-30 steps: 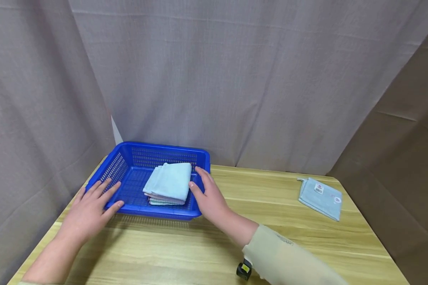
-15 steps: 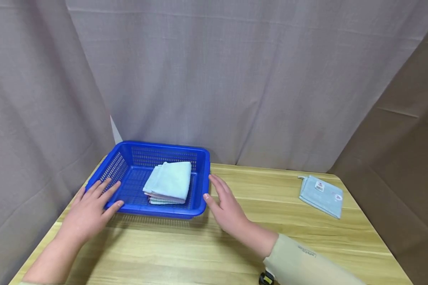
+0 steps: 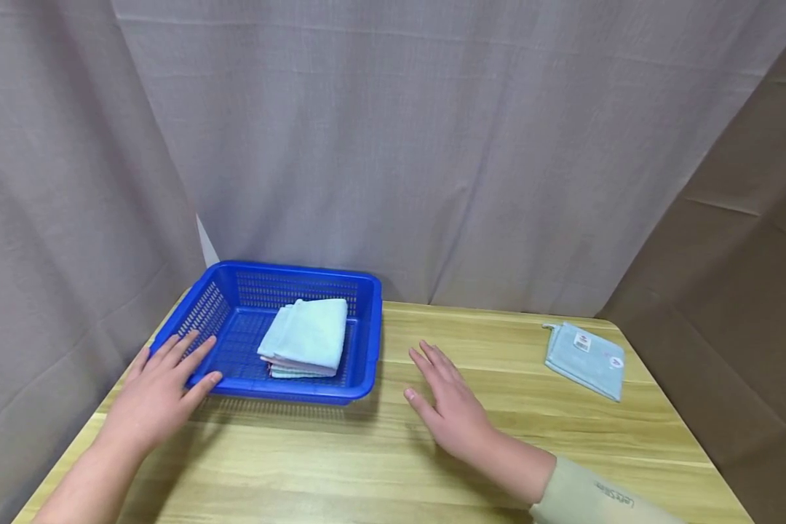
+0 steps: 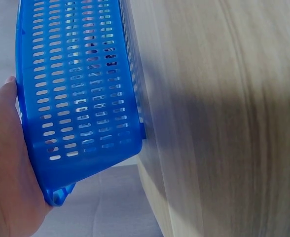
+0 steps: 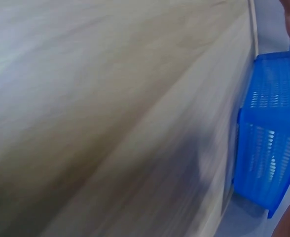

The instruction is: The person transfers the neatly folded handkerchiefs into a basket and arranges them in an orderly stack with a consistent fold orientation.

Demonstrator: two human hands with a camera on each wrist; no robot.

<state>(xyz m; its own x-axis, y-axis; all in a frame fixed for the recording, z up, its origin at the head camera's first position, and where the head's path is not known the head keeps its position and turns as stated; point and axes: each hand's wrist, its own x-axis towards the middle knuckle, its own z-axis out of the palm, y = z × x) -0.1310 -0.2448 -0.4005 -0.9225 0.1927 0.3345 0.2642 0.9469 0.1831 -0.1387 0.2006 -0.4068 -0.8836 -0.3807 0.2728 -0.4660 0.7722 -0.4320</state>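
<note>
My left hand (image 3: pixel 153 400) rests with spread fingers over the near left corner of a blue plastic basket (image 3: pixel 373 342); the left wrist view shows it against the basket's rim (image 4: pixel 20 98). A small stack of folded cloths, with a pale blue cloth (image 3: pixel 311 335) on top, lies inside the basket toward its right side. To the right of the basket, above the table, my right hand (image 3: pixel 452 404) has extended fingers and holds nothing. Farther right lies a folded light blue cloth (image 3: pixel 586 360) with a hanging loop and white labels.
The wooden table (image 3: pixel 288 466) carries the basket at its back left. A grey curtain (image 3: pixel 393 145) hangs behind the table's back edge, and a brown covering (image 3: pixel 727 291) stands along the right side.
My right hand has moved away from the stack, out past the basket's right rim, and farther right over the table. The left hand has kept its place on the basket.
</note>
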